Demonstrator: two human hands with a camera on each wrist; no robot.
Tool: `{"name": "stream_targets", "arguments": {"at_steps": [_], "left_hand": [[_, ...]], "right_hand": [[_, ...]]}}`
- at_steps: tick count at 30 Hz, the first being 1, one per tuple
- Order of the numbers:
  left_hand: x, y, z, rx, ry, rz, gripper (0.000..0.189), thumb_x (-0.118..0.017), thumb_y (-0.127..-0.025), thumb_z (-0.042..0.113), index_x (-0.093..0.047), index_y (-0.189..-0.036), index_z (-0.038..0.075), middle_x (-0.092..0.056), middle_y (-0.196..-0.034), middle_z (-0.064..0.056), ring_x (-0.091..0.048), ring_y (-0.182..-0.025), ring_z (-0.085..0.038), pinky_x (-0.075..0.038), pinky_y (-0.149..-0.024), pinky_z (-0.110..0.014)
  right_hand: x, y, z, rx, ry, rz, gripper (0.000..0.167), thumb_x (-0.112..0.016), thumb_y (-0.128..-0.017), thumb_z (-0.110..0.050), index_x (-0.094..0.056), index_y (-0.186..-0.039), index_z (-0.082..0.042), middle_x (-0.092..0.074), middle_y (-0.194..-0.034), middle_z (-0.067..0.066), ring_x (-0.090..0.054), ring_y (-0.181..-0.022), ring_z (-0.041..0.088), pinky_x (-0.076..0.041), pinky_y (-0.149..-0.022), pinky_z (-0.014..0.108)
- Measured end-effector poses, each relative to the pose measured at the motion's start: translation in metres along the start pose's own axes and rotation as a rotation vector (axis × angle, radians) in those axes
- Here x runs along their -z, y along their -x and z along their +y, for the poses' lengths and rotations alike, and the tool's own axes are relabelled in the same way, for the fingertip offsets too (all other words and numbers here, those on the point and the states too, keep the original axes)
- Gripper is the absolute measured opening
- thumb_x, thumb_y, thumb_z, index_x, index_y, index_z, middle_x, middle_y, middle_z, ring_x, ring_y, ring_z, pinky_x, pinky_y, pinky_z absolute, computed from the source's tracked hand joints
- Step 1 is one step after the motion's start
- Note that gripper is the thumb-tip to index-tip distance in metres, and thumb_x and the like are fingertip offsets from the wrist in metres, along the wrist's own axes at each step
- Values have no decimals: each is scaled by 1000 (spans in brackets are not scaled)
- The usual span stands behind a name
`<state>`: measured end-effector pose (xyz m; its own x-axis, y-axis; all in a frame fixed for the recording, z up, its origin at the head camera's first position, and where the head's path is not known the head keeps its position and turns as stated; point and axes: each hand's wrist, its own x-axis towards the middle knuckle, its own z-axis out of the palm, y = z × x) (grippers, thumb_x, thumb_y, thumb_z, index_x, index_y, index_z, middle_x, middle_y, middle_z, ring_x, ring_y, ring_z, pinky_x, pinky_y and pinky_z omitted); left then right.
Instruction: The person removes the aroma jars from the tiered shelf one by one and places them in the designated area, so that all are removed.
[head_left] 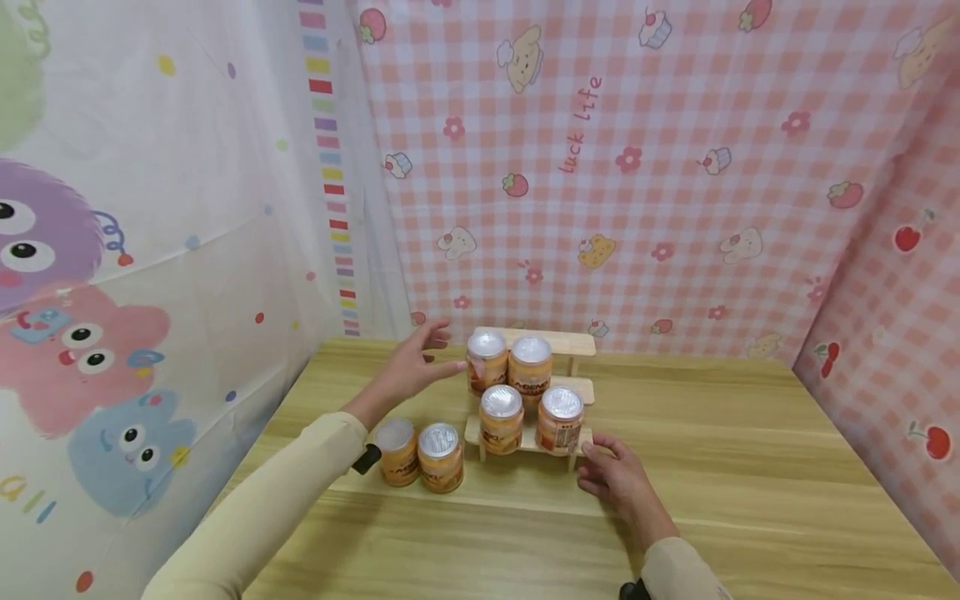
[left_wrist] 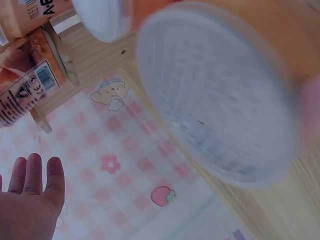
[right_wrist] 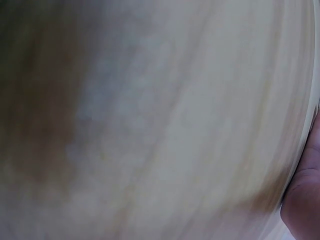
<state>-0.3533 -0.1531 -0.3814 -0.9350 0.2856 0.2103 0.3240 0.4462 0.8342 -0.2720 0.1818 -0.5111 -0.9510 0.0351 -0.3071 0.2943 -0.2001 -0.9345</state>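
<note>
A small three-step wooden stand (head_left: 566, 342) holds orange cans with silver lids. Two cans, a left one (head_left: 487, 372) and a right one (head_left: 530, 375), occupy the middle step; another pair, left (head_left: 501, 427) and right (head_left: 559, 427), is on the lowest step. My left hand (head_left: 411, 367) has its fingers spread, thumb tip right at the middle step's left can. In the left wrist view its fingers (left_wrist: 33, 175) look relaxed and hold nothing. Beside the stand's lower right end is my right hand (head_left: 618, 482), fingers loosely bent, thumb close to the step's edge.
Two more cans, one (head_left: 398, 457) and another (head_left: 441, 461), stand together on the wood-grain table (head_left: 720, 467) left of the stand, below my left forearm. A pink checked cloth (head_left: 637, 208) hangs behind the table; a white cartoon-print cloth (head_left: 225, 233) hangs at the left.
</note>
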Motion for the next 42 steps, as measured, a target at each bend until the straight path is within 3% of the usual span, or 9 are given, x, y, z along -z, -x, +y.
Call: {"name": "stream_targets", "arguments": {"at_steps": [5,12,20,32,42], "left_hand": [[-11,-10,8,10,-17,-38,87,-81,-82,43,-36,-151,14,-48,-142,-13,-47,-130,-28,-38,-108,-48],[-22,-20,11,-2,-26,-48,81,-81,-85,33,-38,-150,11,-52,-137,-11,-49,-127,-27,-41,-105,-48],[-28,-26,11,10,-32,-57,78,-82,-83,31,-43,-148,11,-52,-138,-11,-51,-124,-27,-50,-92,-42],[-28,-27,13,-36,-33,-89,72,-85,-81,27,-51,-142,10,-59,-126,-6,-54,-117,-23,-49,-92,-41],[-29,-24,15,-35,-10,-47,63,-86,-79,17,-56,-133,6,-62,-118,-10,-58,-109,-26,-52,-84,-36]], "right_hand": [[1,0,0,0,0,9,34,-58,-102,-15,-42,-128,-2,-68,-85,0,-62,-74,13,-58,-70,34],[1,-1,1,8,5,3,32,-58,-101,-15,-43,-126,-2,-67,-85,1,-62,-74,13,-58,-69,34],[0,-1,1,12,14,13,33,-59,-101,-15,-43,-127,-1,-66,-86,2,-62,-74,13,-58,-70,34],[0,0,-2,10,11,13,34,-58,-101,-15,-43,-128,-1,-67,-85,1,-62,-73,13,-58,-70,34],[-1,0,1,13,43,19,39,-59,-101,-17,-42,-132,1,-65,-90,6,-63,-77,16,-58,-72,35]]}}
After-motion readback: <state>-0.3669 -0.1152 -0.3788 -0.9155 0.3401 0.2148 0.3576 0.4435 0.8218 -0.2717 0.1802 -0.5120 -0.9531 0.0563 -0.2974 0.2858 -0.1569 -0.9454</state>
